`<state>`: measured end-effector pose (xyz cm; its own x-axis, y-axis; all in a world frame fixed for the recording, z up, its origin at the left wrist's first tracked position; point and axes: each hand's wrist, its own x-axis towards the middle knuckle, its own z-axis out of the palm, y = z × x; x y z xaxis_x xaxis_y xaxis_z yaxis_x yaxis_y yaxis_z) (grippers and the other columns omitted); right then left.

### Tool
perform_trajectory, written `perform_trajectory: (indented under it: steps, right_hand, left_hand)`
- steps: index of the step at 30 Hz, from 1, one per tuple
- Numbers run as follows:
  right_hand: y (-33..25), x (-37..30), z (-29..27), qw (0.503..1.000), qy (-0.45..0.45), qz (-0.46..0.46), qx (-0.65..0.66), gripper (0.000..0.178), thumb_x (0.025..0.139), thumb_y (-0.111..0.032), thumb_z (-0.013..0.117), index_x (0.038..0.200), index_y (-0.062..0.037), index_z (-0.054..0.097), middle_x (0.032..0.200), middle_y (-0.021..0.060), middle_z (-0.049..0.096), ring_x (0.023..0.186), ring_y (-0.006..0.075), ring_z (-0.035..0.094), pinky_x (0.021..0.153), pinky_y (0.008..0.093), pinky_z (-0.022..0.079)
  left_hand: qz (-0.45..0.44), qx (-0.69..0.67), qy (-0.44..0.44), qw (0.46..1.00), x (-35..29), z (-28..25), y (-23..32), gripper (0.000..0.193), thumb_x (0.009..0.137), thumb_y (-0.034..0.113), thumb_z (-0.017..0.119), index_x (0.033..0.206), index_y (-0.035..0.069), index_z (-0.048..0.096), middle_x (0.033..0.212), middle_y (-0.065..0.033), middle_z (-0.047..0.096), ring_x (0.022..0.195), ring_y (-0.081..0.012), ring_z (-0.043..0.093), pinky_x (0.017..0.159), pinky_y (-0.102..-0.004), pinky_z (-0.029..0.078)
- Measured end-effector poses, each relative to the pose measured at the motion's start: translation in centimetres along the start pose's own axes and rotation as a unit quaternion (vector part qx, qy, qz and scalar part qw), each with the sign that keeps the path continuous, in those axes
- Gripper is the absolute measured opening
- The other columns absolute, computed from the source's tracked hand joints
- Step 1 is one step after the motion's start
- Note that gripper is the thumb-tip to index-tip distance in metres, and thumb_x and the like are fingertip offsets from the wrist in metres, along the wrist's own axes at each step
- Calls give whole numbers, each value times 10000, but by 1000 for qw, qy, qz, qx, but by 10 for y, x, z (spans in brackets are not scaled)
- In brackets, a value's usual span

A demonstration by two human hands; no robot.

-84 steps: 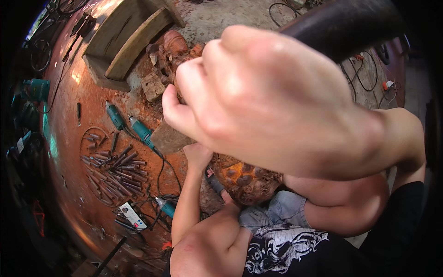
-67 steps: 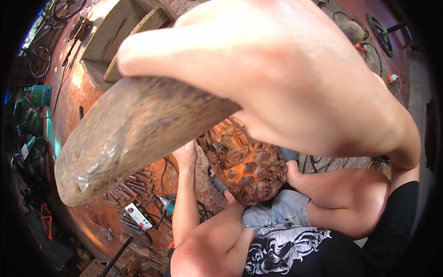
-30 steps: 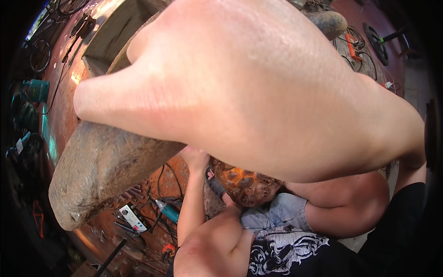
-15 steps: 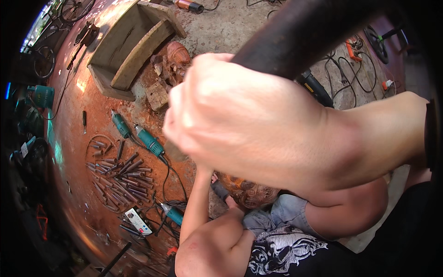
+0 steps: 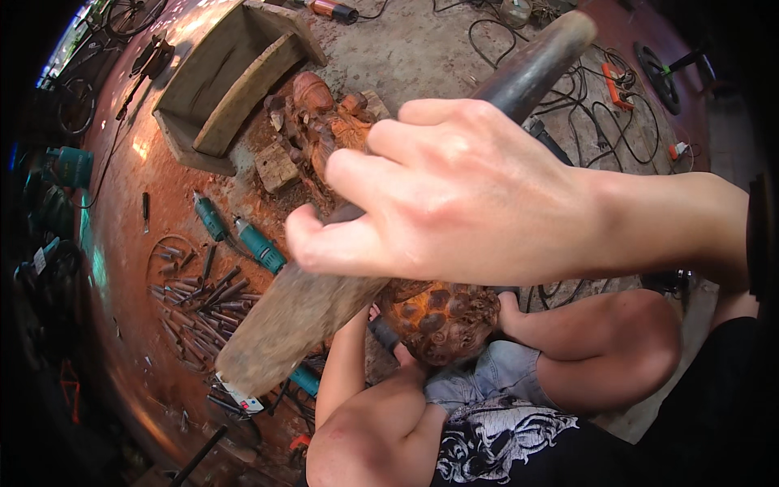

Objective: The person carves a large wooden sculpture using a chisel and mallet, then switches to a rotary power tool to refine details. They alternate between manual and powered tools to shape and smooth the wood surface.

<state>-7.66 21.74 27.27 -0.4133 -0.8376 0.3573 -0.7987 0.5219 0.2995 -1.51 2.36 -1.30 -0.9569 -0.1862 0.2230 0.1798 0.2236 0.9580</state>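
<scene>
My right hand [image 5: 454, 191] is closed around a thick wooden club [image 5: 296, 325], its pale, worn end to the lower left and its dark, rounded end [image 5: 560, 45] to the upper right. Below the hand, between my legs, lies a reddish-brown wood carving [image 5: 438, 321] with rounded bumps and swirls. More carved wood [image 5: 316, 97] shows beyond the hand; the part between is covered. My left forearm [image 5: 345, 361] reaches up beside my bent knee. The club hides my left hand, so its fingers and anything in them cannot be made out.
Many chisel-like metal rods [image 5: 199, 312] lie heaped at the left. Beside them are teal power tools [image 5: 258, 243] with cords. A wooden trough-like stand [image 5: 191, 105] is at the far left, near a wood block [image 5: 277, 168]. Black cables and an orange power strip [image 5: 617, 85] lie far right.
My right hand has turned and the club has swung away from close to the camera. Its pale end now lies across the lower left, and more of the carving shows.
</scene>
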Motion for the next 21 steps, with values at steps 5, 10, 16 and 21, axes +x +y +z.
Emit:
perform_trajectory:
  steps: [5,10,16,21]
  right_hand:
    - [-13,0,-17,988,-66,20,-136,221,728,-234,691,935,-158,675,721,-26,489,637,138,548,597,277,413]
    - [-13,-24,-3,990,13,135,30,291,724,-223,695,1015,-203,711,708,-26,461,591,139,540,538,297,446]
    - [-5,-24,-19,966,6,226,127,325,777,-195,665,1097,-196,723,689,18,454,573,206,570,512,358,466]
    - [1,-31,-19,976,2,200,83,330,761,-192,663,1084,-181,726,695,25,471,556,221,555,505,365,457]
  left_hand:
    - [10,8,0,1000,-2,-8,4,294,901,46,743,1152,-61,634,1132,-140,700,989,-245,685,892,-381,540]
    - [24,7,-11,1000,-5,-4,10,319,899,24,746,1175,-69,615,1145,-141,687,997,-238,676,893,-374,539]
    - [56,14,-17,998,-3,-15,18,352,896,-1,749,1202,-79,593,1160,-142,672,1007,-229,667,895,-365,539]
    - [92,14,-30,995,-3,-10,26,381,894,-22,753,1225,-87,574,1173,-142,659,1015,-222,659,897,-358,539]
